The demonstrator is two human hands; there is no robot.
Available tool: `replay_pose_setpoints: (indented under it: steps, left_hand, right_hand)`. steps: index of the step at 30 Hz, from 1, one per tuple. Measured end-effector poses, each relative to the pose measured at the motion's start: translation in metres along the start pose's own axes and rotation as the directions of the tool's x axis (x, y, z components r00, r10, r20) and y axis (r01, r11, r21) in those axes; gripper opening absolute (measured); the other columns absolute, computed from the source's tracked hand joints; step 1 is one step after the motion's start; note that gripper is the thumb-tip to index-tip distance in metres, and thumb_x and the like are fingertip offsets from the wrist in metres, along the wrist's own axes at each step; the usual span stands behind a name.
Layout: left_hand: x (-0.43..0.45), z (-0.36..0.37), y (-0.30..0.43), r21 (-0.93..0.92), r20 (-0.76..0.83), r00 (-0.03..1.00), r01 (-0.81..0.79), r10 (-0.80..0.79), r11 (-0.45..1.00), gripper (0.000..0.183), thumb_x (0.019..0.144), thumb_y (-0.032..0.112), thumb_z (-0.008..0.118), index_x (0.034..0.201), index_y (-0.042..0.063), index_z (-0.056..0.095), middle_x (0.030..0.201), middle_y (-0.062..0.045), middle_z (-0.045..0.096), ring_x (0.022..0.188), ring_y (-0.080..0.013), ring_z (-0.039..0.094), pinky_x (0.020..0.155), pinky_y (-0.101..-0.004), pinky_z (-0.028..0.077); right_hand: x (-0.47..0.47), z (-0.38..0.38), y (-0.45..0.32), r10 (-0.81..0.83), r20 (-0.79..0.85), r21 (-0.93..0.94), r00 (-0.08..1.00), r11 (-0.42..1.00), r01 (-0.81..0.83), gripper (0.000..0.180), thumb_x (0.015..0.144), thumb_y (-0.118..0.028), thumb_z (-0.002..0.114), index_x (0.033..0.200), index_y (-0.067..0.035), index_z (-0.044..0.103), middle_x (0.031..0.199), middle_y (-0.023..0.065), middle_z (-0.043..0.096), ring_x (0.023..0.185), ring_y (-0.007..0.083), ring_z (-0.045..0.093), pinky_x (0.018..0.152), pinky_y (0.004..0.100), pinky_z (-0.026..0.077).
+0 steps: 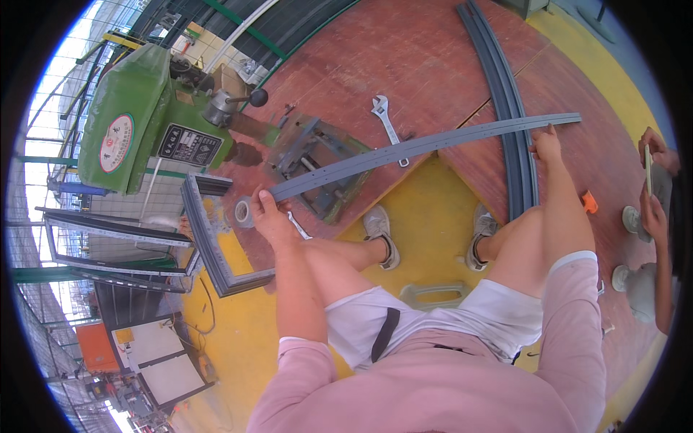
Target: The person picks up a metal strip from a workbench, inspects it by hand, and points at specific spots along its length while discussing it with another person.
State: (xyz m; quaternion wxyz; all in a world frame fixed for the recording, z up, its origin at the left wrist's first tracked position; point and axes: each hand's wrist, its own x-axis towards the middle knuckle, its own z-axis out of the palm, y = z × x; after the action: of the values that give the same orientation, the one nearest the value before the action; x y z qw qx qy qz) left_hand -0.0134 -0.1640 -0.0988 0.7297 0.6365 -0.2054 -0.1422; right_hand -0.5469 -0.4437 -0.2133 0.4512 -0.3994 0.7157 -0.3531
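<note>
My left hand (273, 216) grips the near left end of a long grey metal profile strip (390, 155), with the thumb on top. Small holes run along the strip, which crosses above a drill-press vise (319, 168) and a stack of dark grey profiles (511, 108). By the strip's right end is my right hand (547, 147), its fingers curled and the index fingertip at the strip's lower edge; whether it grips is unclear. An adjustable wrench (385, 120) lies partly under the strip. Beside my left hand are a roll of tape (243, 212) and a smaller wrench (299, 226).
A green bench drill press (130, 124) stands at the left, its handle ending in a black ball knob (259, 97). Dark profile frames (208, 243) rest near my left forearm. An orange piece (589, 202) lies on the red board (574, 168). At the right edge, another person's hands (656, 216) hold a thin object.
</note>
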Motion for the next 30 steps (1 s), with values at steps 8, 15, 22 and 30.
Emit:
replay_pose_setpoints:
  steps: [8, 15, 22, 30]
  left_hand:
    - [-0.001, 0.003, 0.000, -0.022, -0.001, 1.000, 0.011, -0.011, 1.000, 0.024, 0.102, 0.019, 0.055, 0.120, 0.003, 0.056, 0.088, -0.005, 0.060, 0.064, -0.0124, 0.056, 0.054, -0.0252, 0.046]
    - [0.006, 0.001, -0.007, -0.028, 0.018, 1.000, -0.010, 0.011, 1.000, 0.024, 0.102, 0.020, 0.056, 0.119, 0.003, 0.056, 0.091, -0.005, 0.061, 0.065, -0.0123, 0.056, 0.054, -0.0248, 0.047]
    - [0.006, -0.009, -0.009, -0.037, 0.010, 1.000, -0.013, 0.014, 0.999, 0.024, 0.102, 0.021, 0.056, 0.118, 0.004, 0.058, 0.092, -0.005, 0.061, 0.067, -0.0120, 0.058, 0.053, -0.0247, 0.048]
    - [0.005, -0.006, -0.008, -0.052, 0.007, 1.000, 0.014, -0.014, 0.999, 0.025, 0.101, 0.020, 0.057, 0.118, 0.003, 0.057, 0.092, -0.005, 0.061, 0.067, -0.0123, 0.058, 0.053, -0.0250, 0.048]
  right_hand:
    - [0.001, 0.000, 0.004, 0.032, 0.015, -0.007, 0.999, 0.999, -0.032, 0.072, 0.088, -0.015, 0.056, 0.154, -0.009, 0.029, 0.100, 0.0107, 0.065, 0.062, 0.0162, 0.060, 0.045, 0.0292, 0.043]
    - [0.002, -0.003, 0.005, 0.103, 0.160, -0.027, 0.982, 0.995, -0.100, 0.073, 0.086, -0.014, 0.059, 0.154, -0.010, 0.031, 0.102, 0.0114, 0.065, 0.058, 0.0165, 0.060, 0.043, 0.0295, 0.041]
    - [-0.026, 0.007, -0.014, 0.123, 0.262, -0.101, 0.957, 0.990, -0.099, 0.075, 0.088, -0.015, 0.058, 0.156, -0.015, 0.025, 0.104, 0.0091, 0.066, 0.057, 0.0161, 0.060, 0.043, 0.0292, 0.042]
    - [-0.029, 0.005, -0.018, 0.122, 0.269, -0.103, 0.956, 0.990, -0.097, 0.074, 0.091, -0.017, 0.056, 0.157, -0.015, 0.023, 0.105, 0.0098, 0.067, 0.058, 0.0165, 0.061, 0.043, 0.0289, 0.043]
